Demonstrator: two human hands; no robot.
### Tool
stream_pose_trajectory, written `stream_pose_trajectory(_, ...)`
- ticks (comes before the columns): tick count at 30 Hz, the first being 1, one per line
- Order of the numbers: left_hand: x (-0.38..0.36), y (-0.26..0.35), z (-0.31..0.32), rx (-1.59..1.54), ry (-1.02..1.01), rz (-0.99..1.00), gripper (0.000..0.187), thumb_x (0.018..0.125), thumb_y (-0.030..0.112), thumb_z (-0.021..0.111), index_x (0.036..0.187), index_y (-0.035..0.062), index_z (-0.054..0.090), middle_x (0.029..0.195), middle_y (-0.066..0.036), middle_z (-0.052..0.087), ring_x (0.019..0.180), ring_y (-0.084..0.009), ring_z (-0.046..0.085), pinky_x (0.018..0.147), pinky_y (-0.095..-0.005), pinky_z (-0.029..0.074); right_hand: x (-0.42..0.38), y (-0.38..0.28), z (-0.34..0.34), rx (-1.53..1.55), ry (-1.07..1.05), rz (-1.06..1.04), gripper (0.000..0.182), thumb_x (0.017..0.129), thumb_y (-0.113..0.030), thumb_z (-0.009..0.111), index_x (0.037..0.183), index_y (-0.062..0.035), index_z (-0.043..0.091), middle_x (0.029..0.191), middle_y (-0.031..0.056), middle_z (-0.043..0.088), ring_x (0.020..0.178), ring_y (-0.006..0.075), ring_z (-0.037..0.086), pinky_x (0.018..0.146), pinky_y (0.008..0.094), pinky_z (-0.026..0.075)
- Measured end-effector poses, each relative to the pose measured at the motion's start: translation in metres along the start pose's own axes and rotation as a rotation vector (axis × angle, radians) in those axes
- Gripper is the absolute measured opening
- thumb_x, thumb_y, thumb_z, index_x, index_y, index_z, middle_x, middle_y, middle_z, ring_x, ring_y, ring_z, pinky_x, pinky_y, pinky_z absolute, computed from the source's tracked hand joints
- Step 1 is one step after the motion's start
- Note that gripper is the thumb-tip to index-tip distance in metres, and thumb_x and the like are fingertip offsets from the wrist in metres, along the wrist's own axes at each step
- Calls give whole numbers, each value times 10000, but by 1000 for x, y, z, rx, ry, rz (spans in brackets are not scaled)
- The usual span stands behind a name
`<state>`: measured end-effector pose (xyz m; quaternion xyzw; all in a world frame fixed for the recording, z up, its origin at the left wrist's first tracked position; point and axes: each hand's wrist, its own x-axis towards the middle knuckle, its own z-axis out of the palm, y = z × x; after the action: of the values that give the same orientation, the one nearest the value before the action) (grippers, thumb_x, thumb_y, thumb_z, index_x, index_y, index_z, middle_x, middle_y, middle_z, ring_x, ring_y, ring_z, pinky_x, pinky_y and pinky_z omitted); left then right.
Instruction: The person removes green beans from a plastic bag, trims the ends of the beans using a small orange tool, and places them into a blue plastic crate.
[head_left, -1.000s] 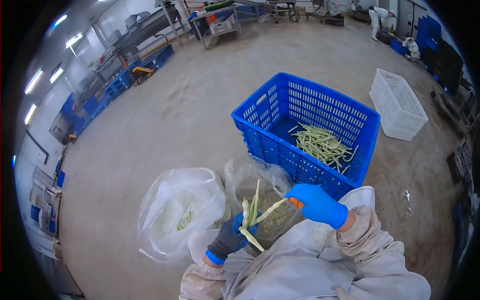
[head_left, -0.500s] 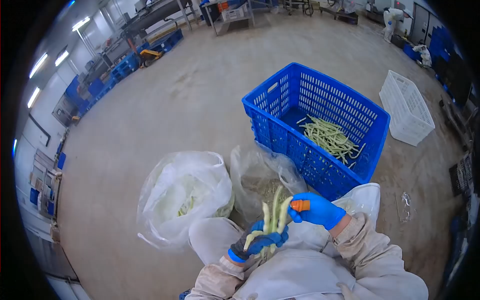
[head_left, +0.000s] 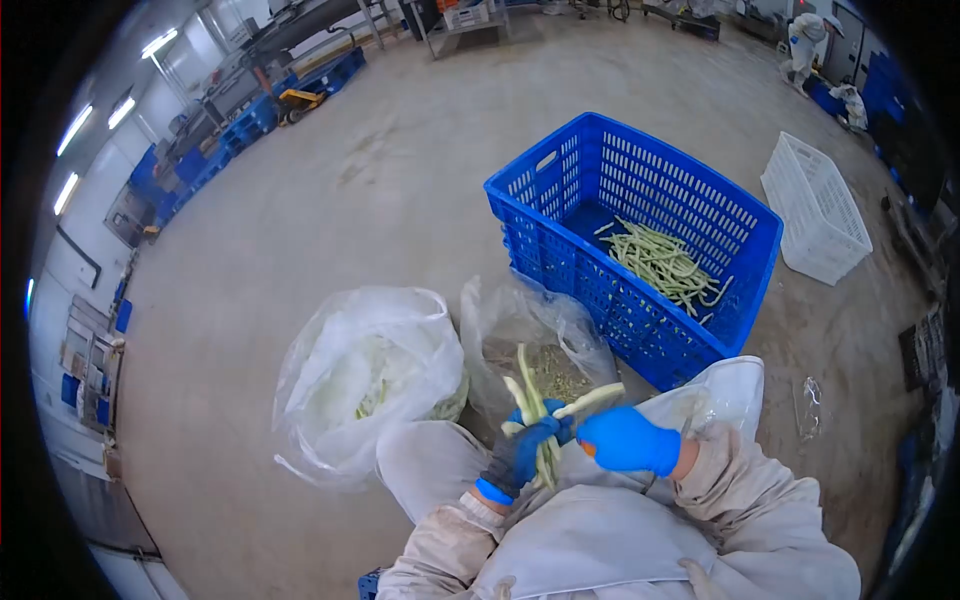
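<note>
My left hand (head_left: 528,452), in a dark blue glove, is closed around a few pale green bean pods (head_left: 530,383). Their ends stick out above and below the fist, and one pale pod slants to the right. Right beside it, my right hand (head_left: 635,440), in a bright blue glove, is closed on a small tool with an orange handle (head_left: 588,449); the tool's working end is hidden. Just beyond my hands, a clear plastic bag (head_left: 488,325) holds small greenish bits (head_left: 562,375). To its left stands a white plastic bag (head_left: 310,380) with some pods inside.
A blue slatted crate (head_left: 560,255) stands ahead on the right, with a pile of bean pods (head_left: 662,262) in it. Behind it is a white crate (head_left: 815,215). A clear plastic scrap (head_left: 810,408) lies on the floor at right. Far off, a person (head_left: 805,45) in white bends over.
My right hand has turned and lowered, mostly covering the orange handle. The pods in my left hand have shifted, with one now slanting right instead of standing up.
</note>
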<state>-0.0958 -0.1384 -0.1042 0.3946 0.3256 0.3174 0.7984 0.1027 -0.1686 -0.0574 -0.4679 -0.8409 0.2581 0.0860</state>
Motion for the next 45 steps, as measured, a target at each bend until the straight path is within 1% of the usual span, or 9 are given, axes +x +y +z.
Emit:
stream_pose_trajectory(6, -1, 9, 9, -186, -49, -156, 340, 859, 72, 557, 1185, -2, 492, 1005, -104, 596, 894, -182, 598, 787, -312, 505, -3, 9, 13, 189, 30, -33, 108, 742, -155, 534, 738, -85, 616, 697, 141, 611, 654, 336, 591, 571, 442, 452)
stream_pose_trajectory(10, 10, 12, 6, 467, -136, 41, 318, 850, 64, 590, 1152, -7, 516, 946, -77, 607, 885, -162, 586, 785, -282, 485, -1, 8, -16, 104, -114, 176, 181, 778, -159, 530, 906, -90, 638, 855, 143, 639, 770, 342, 607, 672, 412, 471)
stream_pose_trajectory(15, 14, 9, 13, -144, 50, 77, 220, 883, 100, 487, 1084, 18, 522, 854, -74, 583, 771, -162, 575, 737, -312, 490, 2, 5, -27, 279, -67, 80, 162, 803, -185, 521, 871, -83, 627, 823, 153, 627, 724, 354, 593, 641, 424, 460)
stream_pose_trajectory(25, 14, 6, 10, -445, 346, 52, 302, 890, 125, 479, 1165, 0, 493, 1015, -126, 591, 918, -215, 597, 832, -346, 493, 9, 11, -12, 355, -235, -26, 149, 809, -172, 507, 866, -82, 612, 806, 160, 614, 717, 352, 577, 632, 419, 443)
stream_pose_trajectory(29, 16, 5, 10, -344, 247, 116, 405, 893, 141, 481, 1270, 6, 423, 1043, -120, 568, 947, -219, 583, 871, -357, 481, 3, 1, -35, 510, -193, -32, 147, 807, -154, 509, 876, -83, 617, 807, 154, 623, 726, 342, 586, 643, 411, 450)
stream_pose_trajectory(32, 23, 11, 14, -542, 253, 93, 412, 888, 138, 483, 1274, 13, 414, 1012, -104, 555, 908, -209, 577, 872, -352, 478, 1, -1, -33, 328, -146, 27, 152, 813, -153, 515, 895, -76, 618, 832, 150, 632, 747, 329, 599, 658, 397, 457)
stream_pose_trajectory(38, 25, 2, 1, -671, 96, 143, 371, 843, 118, 504, 1206, 60, 452, 984, -96, 550, 851, -207, 540, 813, -336, 451, 4, 6, -28, 665, -157, -56, 164, 848, -170, 526, 918, -55, 621, 798, 98, 625, 669, 221, 577, 625, 334, 456)
stream_pose_trajectory(42, 18, 20, 12, -662, 146, 167, 441, 825, 106, 507, 1259, 71, 436, 994, -82, 552, 835, -195, 534, 798, -333, 445, 4, 9, -31, 995, -378, 188, 203, 884, -208, 528, 916, -33, 627, 732, 33, 567, 639, 116, 511, 603, 264, 434)
stream_pose_trajectory(45, 18, 13, 2, -690, 26, 157, 469, 810, 83, 503, 1273, 91, 429, 1042, -76, 562, 830, -188, 539, 916, -382, 424, 1, 10, -22, 1129, -399, 154, 220, 890, -215, 536, 917, -16, 627, 709, 20, 545, 631, 99, 494, 600, 248, 419)
